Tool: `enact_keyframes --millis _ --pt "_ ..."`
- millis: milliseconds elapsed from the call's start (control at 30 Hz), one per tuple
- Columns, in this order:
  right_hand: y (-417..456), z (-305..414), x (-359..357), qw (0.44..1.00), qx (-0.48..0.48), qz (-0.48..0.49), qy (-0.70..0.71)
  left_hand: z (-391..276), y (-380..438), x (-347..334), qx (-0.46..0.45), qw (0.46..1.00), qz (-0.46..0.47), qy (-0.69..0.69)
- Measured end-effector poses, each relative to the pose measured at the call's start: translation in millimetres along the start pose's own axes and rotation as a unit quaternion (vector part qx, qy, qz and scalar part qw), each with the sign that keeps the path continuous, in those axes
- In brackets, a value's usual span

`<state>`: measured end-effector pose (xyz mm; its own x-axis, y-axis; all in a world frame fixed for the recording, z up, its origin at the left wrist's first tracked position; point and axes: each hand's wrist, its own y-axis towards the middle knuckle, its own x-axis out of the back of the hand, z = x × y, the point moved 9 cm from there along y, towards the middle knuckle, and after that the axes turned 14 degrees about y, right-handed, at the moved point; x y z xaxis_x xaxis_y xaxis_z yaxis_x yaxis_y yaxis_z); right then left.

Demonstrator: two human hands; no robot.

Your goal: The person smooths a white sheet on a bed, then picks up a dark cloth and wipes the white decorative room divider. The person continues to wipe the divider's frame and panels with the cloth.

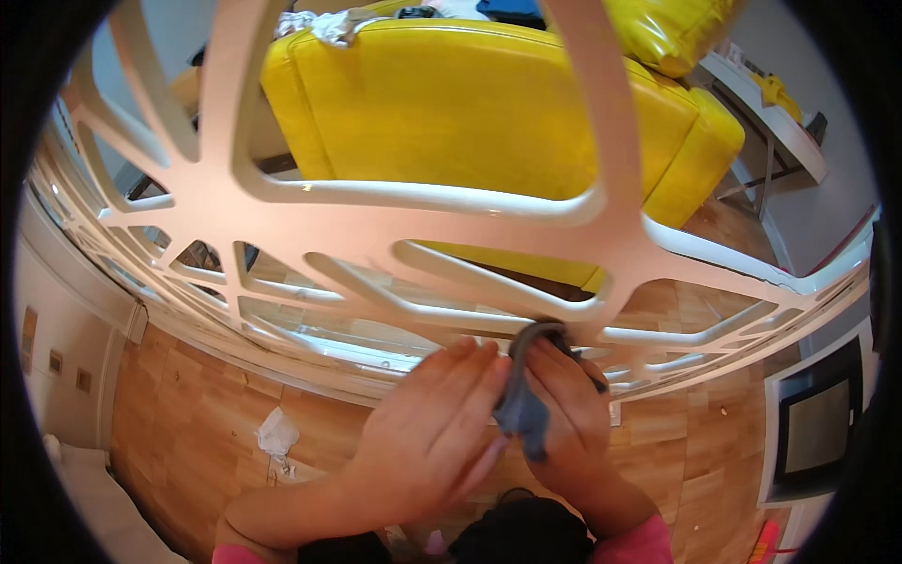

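Note:
A dark grey-blue cloth (523, 409) hangs over the fingers of my right hand (567, 402), which is closed around part of it at the lower edge of a white openwork partition (423, 229). Just left of the cloth, my left hand (437, 416) has its fingers together and reaches to the partition's lower bars; its palm side is hidden, so I cannot tell whether it holds anything. Both hands are slightly blurred.
Behind the partition stands a yellow sofa (437, 106) with clothes on top. A white table (768, 106) is at the far right. A crumpled white tissue or cloth (277, 431) lies on the wood-look floor (190, 423). A dark-framed panel (817, 426) stands at the lower right.

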<state>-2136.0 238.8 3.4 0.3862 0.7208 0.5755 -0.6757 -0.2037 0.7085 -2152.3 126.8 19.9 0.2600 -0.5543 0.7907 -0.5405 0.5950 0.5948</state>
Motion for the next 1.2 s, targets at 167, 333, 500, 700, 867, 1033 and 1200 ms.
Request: enact_keyframes --millis 167,333,500,700,867,1033,1200 --pt "17 14 -43 0.972 0.011 0.016 -0.234 31 -17 11 0.055 0.995 0.02 0.076" --pt "32 9 -76 0.978 -0.044 0.111 -0.174 55 -41 0 0.115 0.981 0.051 0.145" --pt "45 21 -86 0.981 0.021 0.076 -0.178 64 -49 -2 0.148 0.981 0.041 0.119" --pt "25 8 -42 0.978 -0.018 0.076 -0.196 73 -50 -6 0.15 0.974 0.1 0.141" --pt "31 13 -60 0.976 -0.01 0.084 -0.2 76 -47 1 0.132 0.978 0.078 0.14" --pt "50 34 -96 0.994 0.02 -0.007 -0.108 88 -46 16 0.178 0.966 0.077 0.171" --pt "76 45 -106 0.999 -0.01 -0.018 0.037 97 -45 23 0.158 0.966 0.061 0.194"
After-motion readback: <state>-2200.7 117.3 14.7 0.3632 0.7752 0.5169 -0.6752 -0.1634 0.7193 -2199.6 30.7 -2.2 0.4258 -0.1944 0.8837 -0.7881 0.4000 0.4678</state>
